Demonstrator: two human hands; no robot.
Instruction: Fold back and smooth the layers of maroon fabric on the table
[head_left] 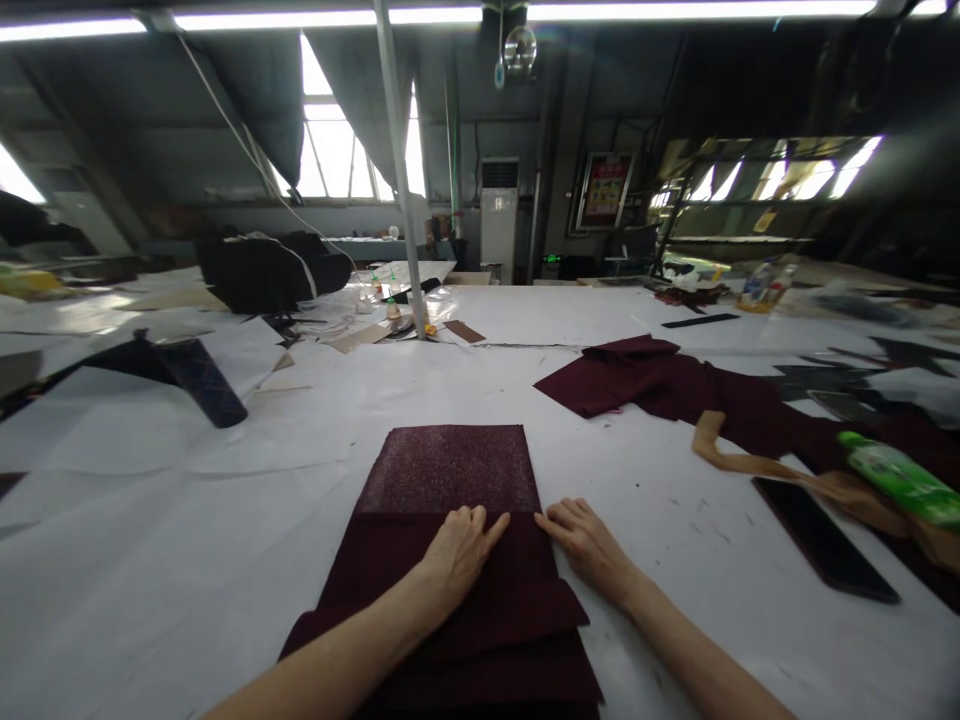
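A maroon fabric piece (450, 560) lies before me on the white table, folded or layered, with a speckled, lighter band (450, 465) along its far end. My left hand (461, 550) rests on top of it at the lower border of that band, fingers curled against the cloth and one digit pointing right. At the right edge of the same border is my right hand (585, 540), its fingers bent together and one fingertip touching the cloth edge. The undersides of both hands are hidden. Lower down, the layers spread into loose flaps toward me.
More maroon cloth (637, 380) lies crumpled at the right, near a tan strip (720, 450), a black phone (825, 540) and a green bottle (900, 475). A dark patterned roll (201, 382) sits at the left. A metal pole (405, 180) rises behind the table's middle.
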